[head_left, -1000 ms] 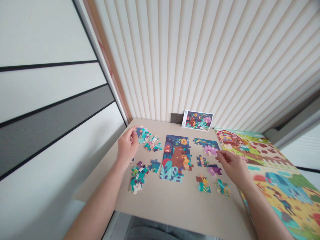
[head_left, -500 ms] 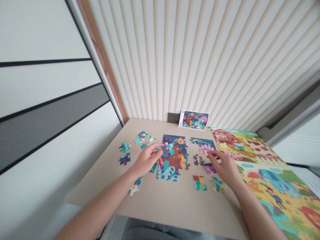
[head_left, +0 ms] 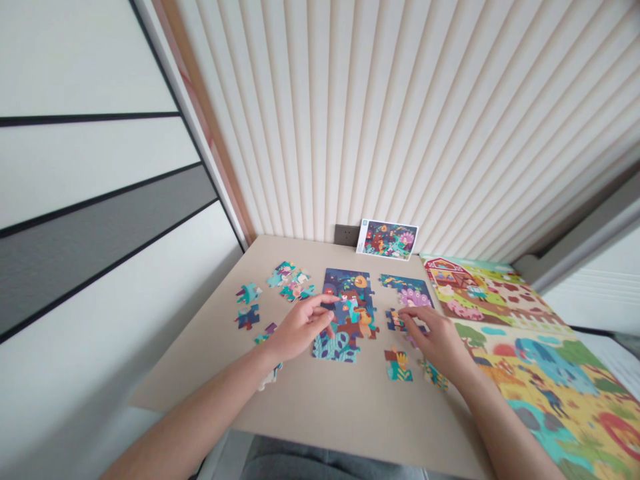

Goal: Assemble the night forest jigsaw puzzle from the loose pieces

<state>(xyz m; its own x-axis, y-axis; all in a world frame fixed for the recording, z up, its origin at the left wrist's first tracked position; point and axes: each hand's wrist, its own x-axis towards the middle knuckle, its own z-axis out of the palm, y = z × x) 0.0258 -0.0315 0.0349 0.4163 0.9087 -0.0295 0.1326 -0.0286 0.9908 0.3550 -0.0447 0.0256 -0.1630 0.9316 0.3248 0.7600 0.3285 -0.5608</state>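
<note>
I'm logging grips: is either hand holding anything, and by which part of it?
The left hand holds a puzzle piece by the edge nearest it, over the joined puzzle; whether the right hand holds anything cannot be told.

Both forearms are bare and angle inward from the lower corners of the view. The left forearm (head_left: 200, 408) slants up to the right, its wrist nearly straight, and the left hand (head_left: 304, 327) points inward with the index finger (head_left: 325, 299) stretched out above the thumb and another finger bent downward below. The right forearm (head_left: 505, 415) slants up to the left; the right hand (head_left: 436, 339) has its back turned upward, fingers (head_left: 415, 312) bent and tips pointing left, toward the other hand, a gap between the two.
</note>
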